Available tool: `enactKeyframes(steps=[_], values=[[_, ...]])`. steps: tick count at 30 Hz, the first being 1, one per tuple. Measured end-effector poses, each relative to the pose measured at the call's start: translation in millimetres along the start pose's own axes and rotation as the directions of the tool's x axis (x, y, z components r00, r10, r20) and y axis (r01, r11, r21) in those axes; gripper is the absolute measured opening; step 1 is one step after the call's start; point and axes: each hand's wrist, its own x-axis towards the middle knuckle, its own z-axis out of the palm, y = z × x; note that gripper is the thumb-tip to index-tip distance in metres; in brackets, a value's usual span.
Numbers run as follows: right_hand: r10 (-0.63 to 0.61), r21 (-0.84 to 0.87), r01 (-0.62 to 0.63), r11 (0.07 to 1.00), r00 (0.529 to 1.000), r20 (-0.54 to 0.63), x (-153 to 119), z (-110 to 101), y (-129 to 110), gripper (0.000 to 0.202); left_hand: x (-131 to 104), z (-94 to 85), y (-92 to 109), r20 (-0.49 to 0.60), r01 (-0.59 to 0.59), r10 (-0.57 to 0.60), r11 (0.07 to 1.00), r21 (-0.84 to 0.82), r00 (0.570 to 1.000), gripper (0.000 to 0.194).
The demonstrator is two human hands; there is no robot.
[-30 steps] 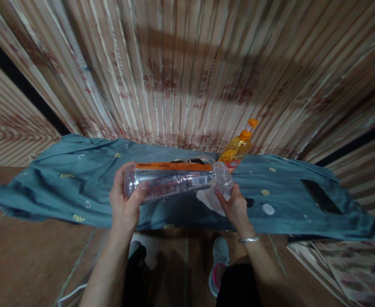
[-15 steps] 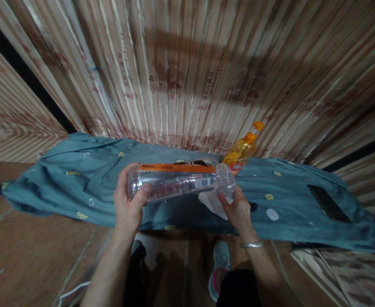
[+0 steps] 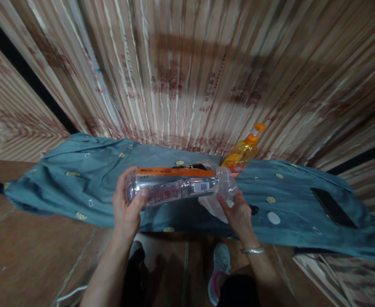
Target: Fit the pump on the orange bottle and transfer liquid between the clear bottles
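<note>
My left hand [image 3: 128, 204] is wrapped round the base end of a big clear plastic bottle [image 3: 177, 183] with an orange and silver label. The bottle lies almost level in the air above the cloth, its neck to the right. At that neck my right hand [image 3: 238, 213] is closed on a clear plastic piece [image 3: 229, 187]; whether it is separate from the bottle I cannot tell. Below them a white sheet, perhaps tissue [image 3: 213, 207], lies on the cloth. Behind my right hand stands a pump bottle of orange-yellow liquid [image 3: 241, 153].
A blue-green patterned cloth [image 3: 101, 183] covers the long narrow table. On its right side lie a white round disc [image 3: 273, 218], a small black object [image 3: 254, 209] and a dark phone [image 3: 333, 207]. A striped curtain [image 3: 187, 76] hangs behind.
Both hands keep hold of the bottle and the clear piece, almost unmoved. The view has shifted slightly, and the bottle's neck end sits a touch lower.
</note>
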Motion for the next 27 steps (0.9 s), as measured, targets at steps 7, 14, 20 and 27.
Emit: enactKeyframes(steps=[7,14,20,27], values=[[0.000,0.004,0.000,1.000,1.000,0.008,-1,0,1,0.087,-1,-1.4,-5,0.009,-0.005,0.005,1.000,-0.013,1.000,0.058],[0.012,-0.005,-0.012,1.000,1.000,-0.015,-3,4,4,0.081,-2,-6.7,-9,0.044,-0.004,0.005,1.000,-0.010,0.999,0.056],[-0.007,0.021,0.007,1.000,1.000,-0.002,-3,1,3,0.078,-3,-11.2,-12,0.047,-0.004,0.005,0.999,-0.035,0.999,0.052],[0.003,-0.009,-0.003,1.000,1.000,0.021,-3,-2,0,0.083,-4,-11.1,-11,0.044,0.032,-0.029,0.998,-0.060,0.999,0.055]])
